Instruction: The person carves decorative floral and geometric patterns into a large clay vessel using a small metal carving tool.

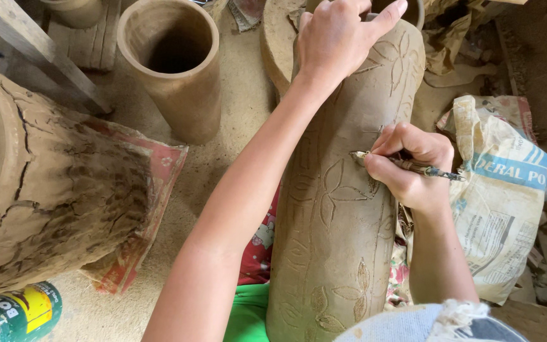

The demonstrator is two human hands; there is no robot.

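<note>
Clay, grey-brown and still soft-looking, forms the tall cylindrical vase (337, 253) lying across the person's lap, its base nearest the camera and its mouth pointing away. Leaf and flower outlines are already cut into its side.

The right hand (409, 171) is closed in a pen-like grip around a thin, dark carving tool (413, 166), whose tip touches the vase wall just right of a carved flower. The left hand (340, 41) reaches farther up, fingers curled over the vase near its rim, the forefinger stretched out along the clay. So the vase sits under both hands: one steadying at the far end, one working at mid-body.

As I judge it, the main risk is a slip of the tip. Too much pressure could gouge through or tear the wall, and if the vase rolls on the lap the line would wander across the finished leaves. A heavy left grip might dent the rim.

Left of the lap stands a large cracked clay pot (45, 190) on a red-printed sack (153, 190), with a green and yellow tin (20, 313) near it. Beyond is a plain open clay cylinder (175, 63) on the sandy floor (235, 114); at the right lies a crumpled printed cement bag (508, 196).
</note>
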